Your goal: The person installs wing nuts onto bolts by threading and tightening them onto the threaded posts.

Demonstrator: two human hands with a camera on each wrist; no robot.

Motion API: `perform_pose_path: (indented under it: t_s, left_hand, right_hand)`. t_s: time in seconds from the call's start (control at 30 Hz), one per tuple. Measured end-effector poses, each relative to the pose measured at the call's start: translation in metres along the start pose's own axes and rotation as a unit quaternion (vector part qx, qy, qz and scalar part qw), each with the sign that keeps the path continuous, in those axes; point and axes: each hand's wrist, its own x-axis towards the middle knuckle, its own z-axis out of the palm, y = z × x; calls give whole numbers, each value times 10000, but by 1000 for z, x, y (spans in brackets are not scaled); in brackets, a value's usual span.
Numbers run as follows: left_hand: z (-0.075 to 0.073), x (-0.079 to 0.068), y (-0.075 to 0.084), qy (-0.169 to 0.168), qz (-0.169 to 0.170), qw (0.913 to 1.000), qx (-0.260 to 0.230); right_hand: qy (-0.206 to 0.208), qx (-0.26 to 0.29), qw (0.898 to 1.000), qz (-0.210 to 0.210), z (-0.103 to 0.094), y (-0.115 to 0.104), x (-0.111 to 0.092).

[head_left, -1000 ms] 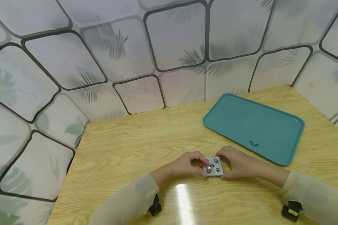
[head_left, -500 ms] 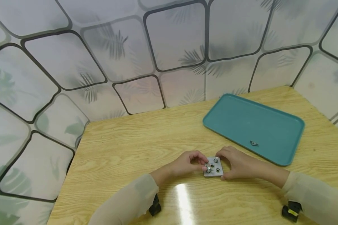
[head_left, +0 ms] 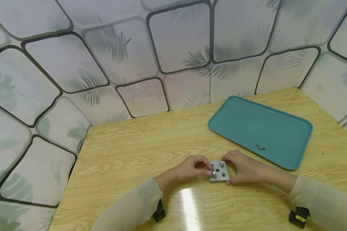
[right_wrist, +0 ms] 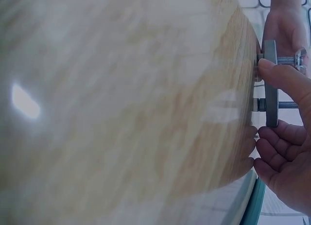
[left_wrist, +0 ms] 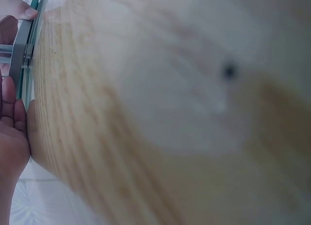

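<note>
A square silver metal plate (head_left: pixel 219 178) with several round holes lies low over the table in the head view. My right hand (head_left: pixel 244 166) grips its right side, thumb at the near edge and fingers at the far corner. Two threaded bolts stand up through the plate; the bare one (right_wrist: pixel 287 105) shows in the right wrist view. On the other bolt, at the near left corner, sits a shiny wing nut (right_wrist: pixel 301 60). My left hand (head_left: pixel 192 167) pinches at this wing nut with thumb and index finger. Bolt heads protrude under the plate (left_wrist: pixel 19 50) in the left wrist view.
A teal tray (head_left: pixel 263 122) lies at the back right of the wooden table (head_left: pixel 138 150). Near its front edge rests another wing nut (head_left: pixel 260 147). A patterned curtain-like wall (head_left: pixel 185 38) rises behind the table.
My left index finger has drawn back from over the wing nut, and the thumb has moved up beside it. The right hand and plate have stayed in place.
</note>
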Motion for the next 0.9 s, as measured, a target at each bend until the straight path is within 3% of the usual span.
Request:
perform_pose_path:
  t_s: [0.43, 0.9]
  left_hand:
    - [0, -2, 1, -305, 85, 9995, 68]
    - [0, 0, 2, 70, -140, 9998, 121]
  right_hand:
    - [-95, 19, 9998, 149, 2, 0, 0]
    - [-19, 9, 10000, 97, 1, 0, 0]
